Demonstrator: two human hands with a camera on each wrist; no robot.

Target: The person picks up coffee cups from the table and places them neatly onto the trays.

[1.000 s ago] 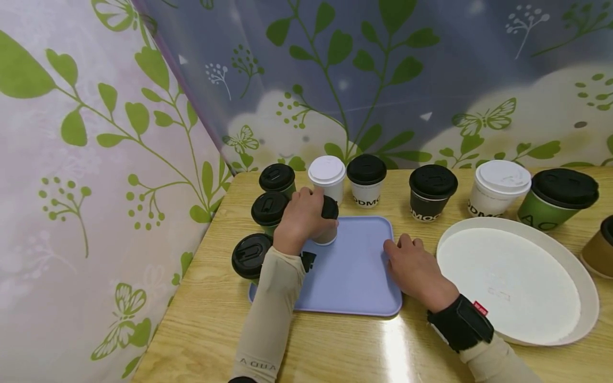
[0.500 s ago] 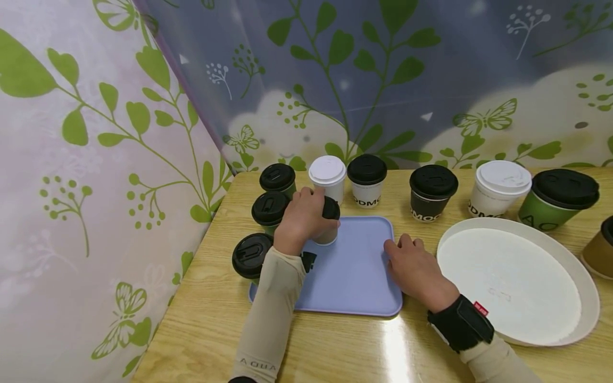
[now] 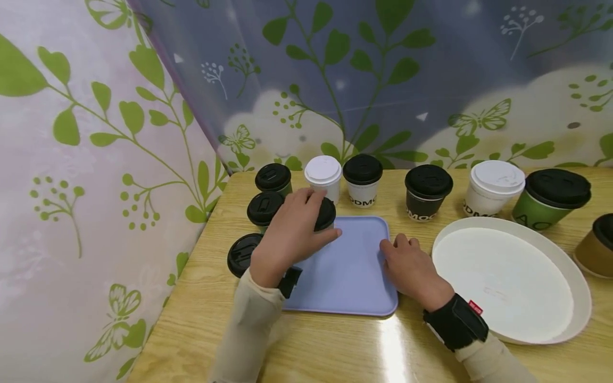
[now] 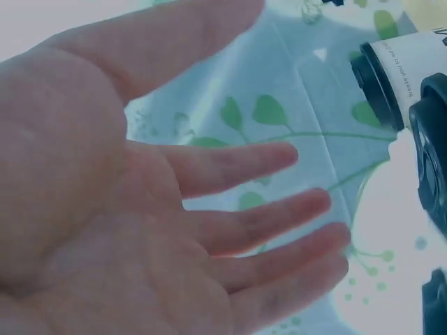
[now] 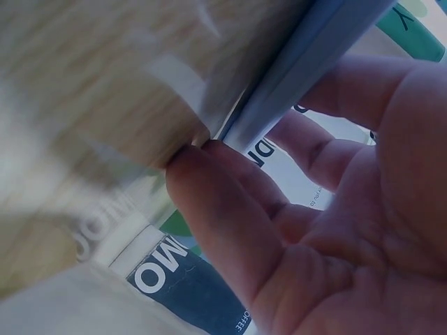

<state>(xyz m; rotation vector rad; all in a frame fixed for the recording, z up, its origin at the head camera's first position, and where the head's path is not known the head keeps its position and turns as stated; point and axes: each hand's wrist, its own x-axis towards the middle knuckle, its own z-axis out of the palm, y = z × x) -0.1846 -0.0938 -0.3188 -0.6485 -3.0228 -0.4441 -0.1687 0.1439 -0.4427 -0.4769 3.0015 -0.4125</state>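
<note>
In the head view my left hand (image 3: 292,229) hovers at the blue tray's back left corner, fingers extended. The left wrist view has its palm bare and its fingers straight. Just beyond that hand a paper coffee cup with a black lid (image 3: 326,211) stands on the tray, its body mostly hidden. My right hand (image 3: 413,268) holds the right rim of the blue tray (image 3: 354,276), fingers curled at the edge. The right wrist view shows these fingers (image 5: 223,209) against the tray's side, tips down at the table.
Several black-lidded cups (image 3: 265,207) line the tray's left side. Behind it are a white-lidded cup (image 3: 323,173) and a black-lidded white cup (image 3: 362,181). More cups, including a dark one (image 3: 426,194), stand to the right, around a round white tray (image 3: 507,287). A patterned backdrop closes the rear.
My left hand has let go of the black-lidded cup and drawn back slightly toward the lower left, fingers straightened. The cup stays on the tray. The right hand keeps its place.
</note>
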